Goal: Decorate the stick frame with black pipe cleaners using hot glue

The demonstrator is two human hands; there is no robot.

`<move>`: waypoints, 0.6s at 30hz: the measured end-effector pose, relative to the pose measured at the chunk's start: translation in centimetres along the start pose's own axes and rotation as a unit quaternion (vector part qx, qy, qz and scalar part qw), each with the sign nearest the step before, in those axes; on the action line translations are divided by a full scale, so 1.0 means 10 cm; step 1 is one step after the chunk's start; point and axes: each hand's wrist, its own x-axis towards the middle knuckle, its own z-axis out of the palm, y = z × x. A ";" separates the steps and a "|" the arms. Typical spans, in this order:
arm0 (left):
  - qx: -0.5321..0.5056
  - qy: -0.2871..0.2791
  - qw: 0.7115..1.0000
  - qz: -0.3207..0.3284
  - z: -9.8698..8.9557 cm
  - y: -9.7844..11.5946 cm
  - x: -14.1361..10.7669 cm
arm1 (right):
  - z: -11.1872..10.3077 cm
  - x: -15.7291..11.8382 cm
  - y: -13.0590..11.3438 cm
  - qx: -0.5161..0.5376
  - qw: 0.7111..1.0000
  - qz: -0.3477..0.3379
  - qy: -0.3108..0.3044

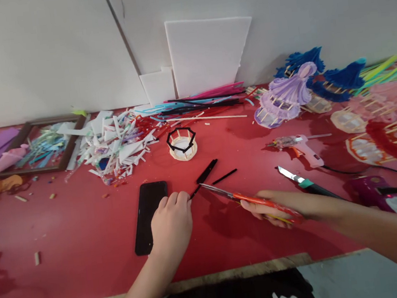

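My left hand is closed on one end of a thin black pipe cleaner, beside a dark phone lying on the red table. In my right hand are red-handled scissors, their blade tips at the black strip. Short black pipe cleaner pieces lie just past the tips, with another black piece to their right. Farther back stands a small round frame of pale sticks with a black six-sided rim.
A pink glue gun and a utility knife lie to the right, near a purple device with a cord. Fuzzy carousel-like models fill the right back. White scraps and coloured pipe cleaners lie along the wall.
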 end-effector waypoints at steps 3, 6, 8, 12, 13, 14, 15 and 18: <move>-0.001 -0.003 1.000 -0.003 -0.01 0.00 0.00 | 0.01 0.04 0.03 0.014 1.000 0.001 -0.005; -0.001 -0.008 1.000 -0.005 -0.02 0.00 0.01 | 0.02 0.06 0.06 0.005 1.000 -0.018 -0.002; -0.003 -0.013 1.000 -0.004 -0.03 0.01 0.01 | 0.04 0.05 0.07 -0.005 0.999 -0.034 0.000; -0.005 -0.020 1.000 -0.005 -0.04 0.01 0.01 | 0.07 0.03 0.03 -0.030 0.999 -0.038 0.021; -0.006 -0.021 1.000 -0.006 -0.04 0.01 0.01 | 0.07 0.03 0.03 -0.037 0.998 -0.036 0.024; -0.007 -0.022 1.000 -0.007 -0.04 0.00 0.01 | 0.08 0.03 0.02 -0.044 0.998 -0.034 0.027; -0.009 -0.023 1.000 -0.007 -0.04 0.00 0.01 | 0.09 0.03 0.02 -0.052 0.998 -0.029 0.030; -0.012 -0.023 1.000 -0.008 -0.04 -0.01 0.01 | 0.11 0.04 0.02 -0.068 0.996 -0.020 0.047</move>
